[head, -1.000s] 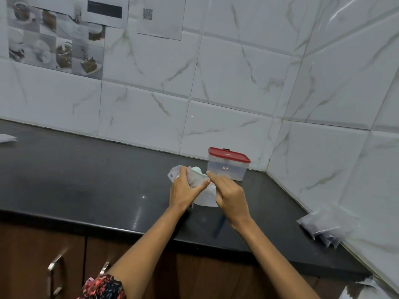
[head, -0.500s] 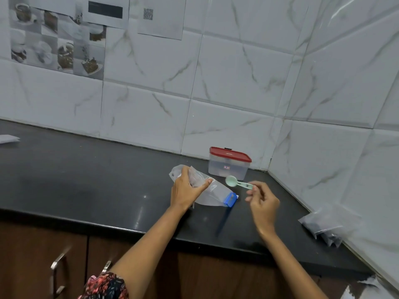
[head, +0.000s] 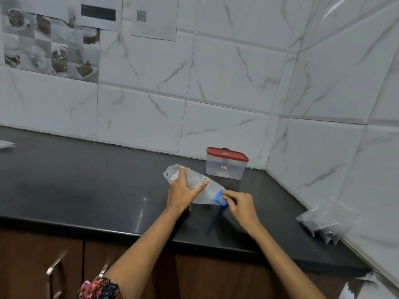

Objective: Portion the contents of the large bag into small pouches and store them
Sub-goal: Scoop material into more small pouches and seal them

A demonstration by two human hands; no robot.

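Note:
A large translucent bag (head: 205,196) lies on the black counter (head: 86,190), its blue-rimmed mouth (head: 220,198) facing right. My left hand (head: 182,193) grips a small clear pouch (head: 193,180) with dark contents, holding it over the bag's left end. At the blue mouth, my right hand (head: 240,205) pinches the handle of a pale green scoop. The scoop's bowl (head: 212,194) shows faintly through the plastic inside the bag.
A clear box with a red lid (head: 225,164) stands in the back corner, just behind the bag. Several filled pouches (head: 323,223) lie against the right wall. A white packet (head: 6,144) sits at the far left. Cabinet handles (head: 54,268) lie below the counter edge.
My right hand lifted the scoop away from the small pouch, swung right, then came down and pushed it into the bag's blue mouth. My left hand kept holding the pouch.

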